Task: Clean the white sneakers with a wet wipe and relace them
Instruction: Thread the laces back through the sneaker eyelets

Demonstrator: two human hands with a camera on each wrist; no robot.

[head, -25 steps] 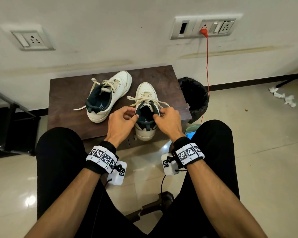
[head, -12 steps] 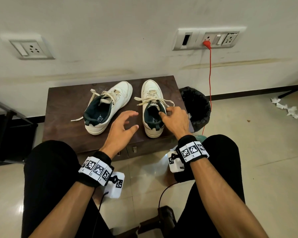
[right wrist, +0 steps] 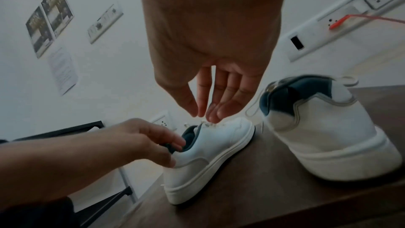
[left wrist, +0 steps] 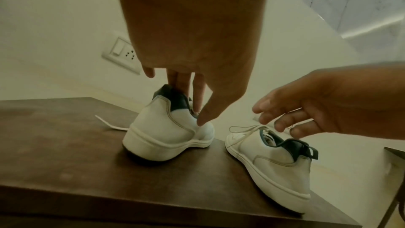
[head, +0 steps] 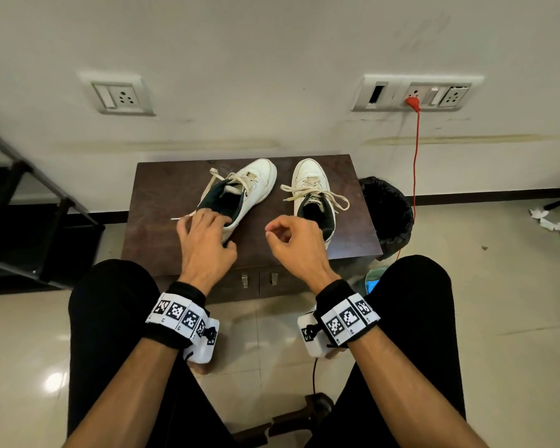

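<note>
Left sneaker (head: 259, 185) sits pinched in left grip (head: 204, 240).

Head view overhead; wrist views low, near sneakers (left wrist: 168, 134)

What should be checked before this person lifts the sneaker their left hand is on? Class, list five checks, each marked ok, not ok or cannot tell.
1. Grip on the heel: ok. The left hand has its fingers inside the collar of the left sneaker and its thumb on the back.
2. Other hand free: ok. The right hand holds nothing and hovers by the right sneaker.
3. Both sneakers stand flat on the table: ok.
4. Laces tidy: not ok. They hang loose on both, and one lace end trails on the table.
5. Wet wipe within reach: cannot tell. None is in view.
</note>
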